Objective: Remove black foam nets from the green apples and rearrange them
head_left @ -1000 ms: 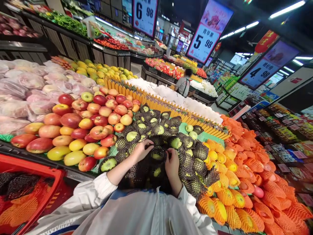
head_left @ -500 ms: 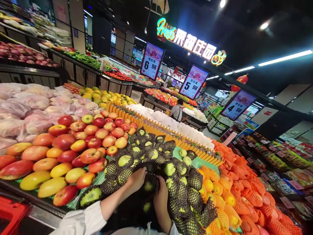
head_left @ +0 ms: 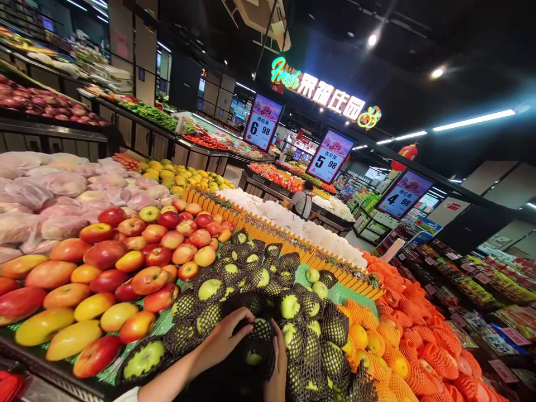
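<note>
Both my hands are low in the middle, at the near edge of a heap of green apples (head_left: 290, 306) in black foam nets. My left hand (head_left: 229, 335) has its fingers and thumb closed at the left rim of what looks like a dark bag (head_left: 234, 371). Along its right side, my right hand (head_left: 278, 357) grips with nearly straight fingers. A green apple in a black net (head_left: 262, 329) shows between the hands, and another green apple (head_left: 253, 357) sits lower in the dark. Shadow hides most of the bag's outline.
Mangoes (head_left: 94, 307) and red apples (head_left: 171, 240) lie to the left, beside bagged fruit (head_left: 62, 184). Oranges (head_left: 377, 340) and red-netted fruit (head_left: 439, 346) are piled on the right. An orange divider (head_left: 268, 218) runs behind. Price signs (head_left: 330, 156) hang above; a person (head_left: 302, 204) is farther back.
My hands sit slightly lower in view, and the left hand's fingers and thumb show more clearly. The netted apple between them is plainer to see. The camera has tilted up a little.
</note>
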Motion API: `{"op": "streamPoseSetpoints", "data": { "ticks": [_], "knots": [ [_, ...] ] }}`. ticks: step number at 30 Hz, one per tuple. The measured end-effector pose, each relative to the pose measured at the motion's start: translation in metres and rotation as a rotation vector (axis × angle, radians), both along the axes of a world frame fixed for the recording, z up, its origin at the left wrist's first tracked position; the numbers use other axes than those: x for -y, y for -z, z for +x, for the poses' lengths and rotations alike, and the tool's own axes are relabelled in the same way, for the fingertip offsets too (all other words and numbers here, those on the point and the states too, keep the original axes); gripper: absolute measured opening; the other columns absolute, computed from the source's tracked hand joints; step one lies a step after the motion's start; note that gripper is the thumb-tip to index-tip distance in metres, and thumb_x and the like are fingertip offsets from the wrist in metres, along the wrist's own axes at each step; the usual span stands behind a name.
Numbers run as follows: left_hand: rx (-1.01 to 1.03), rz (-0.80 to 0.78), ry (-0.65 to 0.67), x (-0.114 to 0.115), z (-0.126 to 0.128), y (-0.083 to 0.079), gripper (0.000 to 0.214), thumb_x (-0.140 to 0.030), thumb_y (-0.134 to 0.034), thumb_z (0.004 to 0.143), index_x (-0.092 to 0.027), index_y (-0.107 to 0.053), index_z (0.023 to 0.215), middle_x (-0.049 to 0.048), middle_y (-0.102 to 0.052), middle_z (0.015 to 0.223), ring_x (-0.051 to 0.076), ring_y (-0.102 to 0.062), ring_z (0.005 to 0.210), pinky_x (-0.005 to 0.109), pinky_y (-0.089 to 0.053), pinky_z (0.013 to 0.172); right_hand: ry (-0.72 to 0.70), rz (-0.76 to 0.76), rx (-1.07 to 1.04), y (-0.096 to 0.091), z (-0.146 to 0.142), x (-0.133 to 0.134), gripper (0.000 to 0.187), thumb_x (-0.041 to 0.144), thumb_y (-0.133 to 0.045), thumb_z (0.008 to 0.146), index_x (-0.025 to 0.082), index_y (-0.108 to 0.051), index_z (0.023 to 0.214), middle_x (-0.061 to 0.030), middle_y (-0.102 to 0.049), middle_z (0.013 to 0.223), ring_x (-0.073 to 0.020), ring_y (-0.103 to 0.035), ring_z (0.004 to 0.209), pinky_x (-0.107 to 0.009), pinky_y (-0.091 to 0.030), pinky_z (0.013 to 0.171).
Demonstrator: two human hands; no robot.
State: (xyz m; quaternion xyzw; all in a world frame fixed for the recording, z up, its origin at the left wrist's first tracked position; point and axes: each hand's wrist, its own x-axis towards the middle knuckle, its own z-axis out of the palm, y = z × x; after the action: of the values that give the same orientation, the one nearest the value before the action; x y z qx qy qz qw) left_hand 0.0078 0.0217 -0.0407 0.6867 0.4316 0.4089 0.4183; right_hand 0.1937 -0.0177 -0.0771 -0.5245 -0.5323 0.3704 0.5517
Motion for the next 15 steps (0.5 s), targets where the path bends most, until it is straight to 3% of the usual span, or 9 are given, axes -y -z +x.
{"op": "streamPoseSetpoints", "data": {
  "ticks": [5, 9, 12, 15],
  "knots": [
    [0.153, -0.033, 0.074, 0.0, -0.001, -0.006, 0.026, -0.049, -0.055, 0.091, -0.023, -0.055, 0.091, 0.0048, -0.06, 0.1, 0.023, -0.059, 0.102, 0.035, -0.045, 0.097, 0.052, -0.022, -0.048, 0.009, 0.0, -0.006, 0.055, 0.065, -0.041, 0.098, 0.025, -0.069, 0.123, -0.0097, -0.068, 0.13, -0.0302, -0.06, 0.127, -0.047, -0.048, 0.108],
    [0.303, -0.039, 0.162, -0.007, 0.004, -0.023, 0.031, -0.053, -0.061, 0.088, -0.022, -0.058, 0.087, 0.0063, -0.062, 0.108, 0.026, -0.058, 0.11, 0.038, -0.042, 0.103, 0.104, 0.026, -0.007, 0.007, 0.008, -0.015, 0.063, 0.073, -0.042, 0.093, 0.024, -0.072, 0.117, -0.0112, -0.07, 0.127, -0.0309, -0.063, 0.122, -0.048, -0.049, 0.107],
    [0.406, -0.062, 0.264, -0.006, 0.011, -0.041, 0.041, -0.059, -0.067, 0.082, -0.022, -0.061, 0.096, 0.0075, -0.063, 0.113, 0.027, -0.058, 0.112, 0.038, -0.042, 0.103, 0.091, 0.035, -0.025, -0.008, 0.011, -0.015, 0.066, 0.079, -0.049, 0.085, 0.023, -0.076, 0.108, -0.0126, -0.074, 0.116, -0.0333, -0.068, 0.112, -0.05, -0.052, 0.101],
    [0.472, -0.122, 0.323, 0.002, 0.02, -0.05, 0.055, -0.066, -0.061, 0.082, -0.023, -0.062, 0.116, 0.0079, -0.065, 0.116, 0.028, -0.059, 0.114, 0.04, -0.043, 0.104, 0.111, 0.075, -0.079, -0.036, 0.008, -0.007, 0.058, 0.07, -0.046, 0.093, 0.023, -0.076, 0.109, -0.0117, -0.073, 0.117, -0.032, -0.066, 0.114, -0.048, -0.049, 0.103]
  ]
}}
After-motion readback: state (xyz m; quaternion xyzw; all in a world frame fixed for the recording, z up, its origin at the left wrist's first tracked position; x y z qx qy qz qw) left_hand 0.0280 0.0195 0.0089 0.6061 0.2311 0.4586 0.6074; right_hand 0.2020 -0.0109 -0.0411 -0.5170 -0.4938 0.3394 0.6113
